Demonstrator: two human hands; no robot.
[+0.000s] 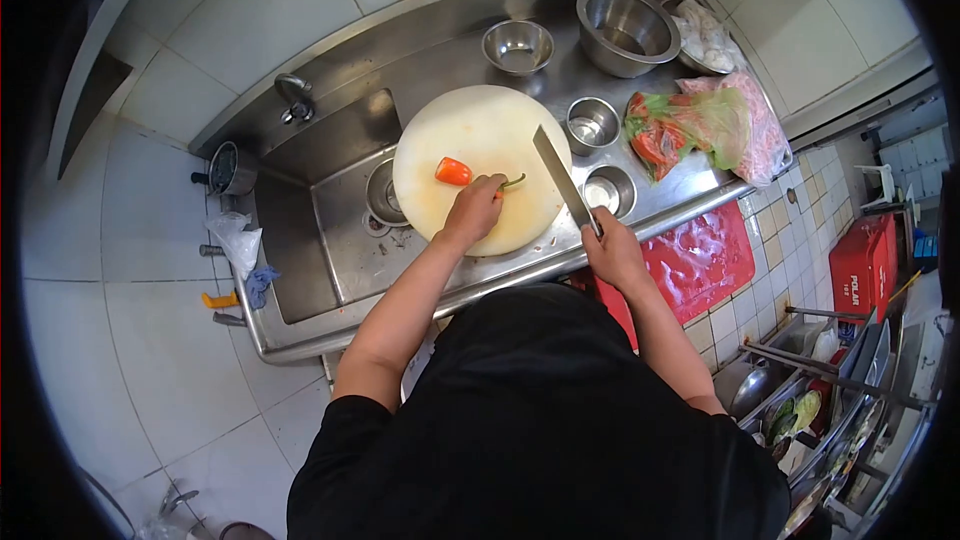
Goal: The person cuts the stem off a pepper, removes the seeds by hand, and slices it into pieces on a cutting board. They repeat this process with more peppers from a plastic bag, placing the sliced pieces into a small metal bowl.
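Observation:
A round white cutting board (pixel 440 125) lies across the sink's edge and the steel counter. On it rests a cut piece of red pepper (pixel 453 171), just beyond my left hand (pixel 474 210). The fingers of that hand are closed on a pepper top with a curved green stem (pixel 514 181); most of the top is hidden by the fingers. My right hand (pixel 613 252) is wrapped round the handle of a knife (pixel 560 168). Its long, broad blade points away from me over the board's right side.
Behind the board stand a steel bowl (pixel 518 47) and a larger steel pot (pixel 640 62). Two small steel containers, one nearer (pixel 609 192), one farther (pixel 593 125), sit to the right, beside a bag of red peppers (pixel 660 135). A sink basin (pixel 300 270) with a faucet (pixel 295 100) lies left.

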